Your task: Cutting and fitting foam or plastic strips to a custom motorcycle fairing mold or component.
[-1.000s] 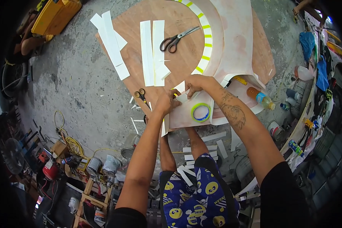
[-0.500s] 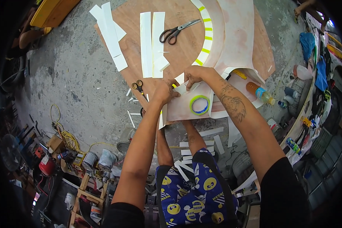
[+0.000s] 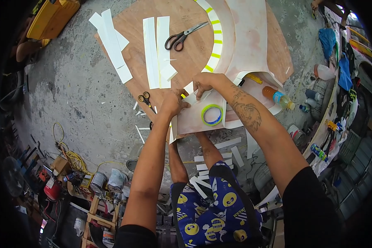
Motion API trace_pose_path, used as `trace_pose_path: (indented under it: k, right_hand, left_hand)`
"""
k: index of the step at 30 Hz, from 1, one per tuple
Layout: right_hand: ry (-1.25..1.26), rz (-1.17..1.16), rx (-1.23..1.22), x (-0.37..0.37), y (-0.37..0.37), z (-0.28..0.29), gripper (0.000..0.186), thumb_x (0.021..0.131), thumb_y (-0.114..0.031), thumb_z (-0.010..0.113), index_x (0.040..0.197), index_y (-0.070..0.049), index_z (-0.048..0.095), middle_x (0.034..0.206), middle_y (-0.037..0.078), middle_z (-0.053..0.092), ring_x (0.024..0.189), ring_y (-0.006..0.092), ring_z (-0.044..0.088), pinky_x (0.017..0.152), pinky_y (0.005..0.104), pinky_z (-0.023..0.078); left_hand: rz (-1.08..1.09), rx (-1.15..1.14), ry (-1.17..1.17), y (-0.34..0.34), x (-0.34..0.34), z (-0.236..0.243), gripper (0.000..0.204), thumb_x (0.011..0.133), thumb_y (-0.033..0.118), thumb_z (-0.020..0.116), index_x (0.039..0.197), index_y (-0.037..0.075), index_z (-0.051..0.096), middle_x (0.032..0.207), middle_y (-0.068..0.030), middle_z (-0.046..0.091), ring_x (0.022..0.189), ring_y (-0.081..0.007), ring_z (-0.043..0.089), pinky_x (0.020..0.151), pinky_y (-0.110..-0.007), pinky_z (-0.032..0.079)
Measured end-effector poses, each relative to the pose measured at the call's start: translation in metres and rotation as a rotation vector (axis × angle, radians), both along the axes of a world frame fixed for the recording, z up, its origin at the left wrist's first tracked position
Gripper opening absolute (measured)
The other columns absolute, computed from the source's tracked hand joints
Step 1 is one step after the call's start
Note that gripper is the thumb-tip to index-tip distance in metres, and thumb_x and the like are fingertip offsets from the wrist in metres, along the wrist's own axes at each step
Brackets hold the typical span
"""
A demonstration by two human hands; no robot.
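A whitish-pink vehicle fender [image 3: 246, 49] with a curved wheel arch lies on a round wooden board [image 3: 132, 37]. White strips [image 3: 217, 49] line the arch, fixed by short yellow-green tape pieces. At the fender's near end, my left hand [image 3: 174, 103] is closed on a white strip [image 3: 188, 88] at the edge, a bit of yellow tape showing by its fingers. My right hand [image 3: 204, 82] is closed on the same strip a little farther right, fingertips pressed down; their undersides are hidden. A roll of green tape [image 3: 203, 115] lies flat on the fender beside my hands.
Large black-handled scissors [image 3: 178, 41] and loose white strips [image 3: 150, 53] lie on the board. Small scissors [image 3: 144, 98] sit at its left edge. A bottle of brown liquid [image 3: 272, 95] rests on the right. Paint cans [image 3: 98, 182] and a yellow cable [image 3: 72, 159] are lower left.
The whole view has shifted slightly, so the board and fender appear a little farther left. Both hands keep their places at the fender's edge, with hardly any movement.
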State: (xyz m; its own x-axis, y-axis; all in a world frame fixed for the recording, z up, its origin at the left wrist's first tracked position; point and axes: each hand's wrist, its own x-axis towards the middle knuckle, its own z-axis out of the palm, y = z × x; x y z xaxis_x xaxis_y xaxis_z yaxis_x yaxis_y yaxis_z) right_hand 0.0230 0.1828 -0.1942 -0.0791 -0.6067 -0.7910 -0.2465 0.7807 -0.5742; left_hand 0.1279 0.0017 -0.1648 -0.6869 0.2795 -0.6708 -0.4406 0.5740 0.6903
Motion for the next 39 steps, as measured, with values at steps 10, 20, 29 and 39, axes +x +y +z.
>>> trace_pose_path:
  k: [10, 20, 29, 39]
  right_hand:
    - [0.047, 0.042, -0.083, 0.001, -0.003, 0.018, 0.050, 0.063, -0.032, 0.085, 0.104, -0.005, 0.074, 0.096, 0.015, 0.073, 0.085, 0.0293, 0.070, 0.076, 0.0378, 0.054]
    - [0.091, 0.134, -0.158, 0.011, -0.013, 0.028, 0.038, 0.066, -0.031, 0.083, 0.095, -0.006, 0.076, 0.086, 0.016, 0.072, 0.074, 0.0294, 0.068, 0.066, 0.0395, 0.052]
    - [0.141, 0.062, -0.282, 0.023, -0.028, 0.024, 0.026, 0.079, -0.035, 0.075, 0.089, -0.011, 0.078, 0.079, 0.013, 0.072, 0.069, 0.0294, 0.066, 0.062, 0.0391, 0.050]
    - [0.090, -0.057, -0.313, 0.021, -0.015, 0.025, 0.058, 0.075, -0.041, 0.079, 0.116, -0.002, 0.068, 0.106, 0.018, 0.070, 0.095, 0.0335, 0.067, 0.083, 0.0395, 0.052]
  left_hand:
    - [0.153, 0.156, 0.073, -0.034, 0.018, 0.012, 0.066, 0.070, 0.025, 0.088, 0.124, 0.004, 0.057, 0.112, -0.0159, 0.065, 0.096, -0.0257, 0.066, 0.079, -0.036, 0.055]
    - [0.481, -0.017, 0.178, -0.018, 0.094, 0.021, 0.041, 0.080, 0.012, 0.073, 0.116, 0.002, 0.057, 0.090, -0.0099, 0.065, 0.078, -0.0185, 0.061, 0.073, -0.031, 0.051]
    - [0.565, -0.026, 0.282, -0.010, 0.091, 0.006, 0.033, 0.083, 0.013, 0.070, 0.111, -0.001, 0.059, 0.087, -0.0138, 0.066, 0.076, -0.0221, 0.065, 0.069, -0.034, 0.053]
    - [0.591, -0.002, 0.187, -0.010, 0.089, 0.021, 0.044, 0.083, 0.018, 0.076, 0.119, 0.001, 0.057, 0.098, -0.0136, 0.067, 0.084, -0.0203, 0.065, 0.074, -0.032, 0.053]
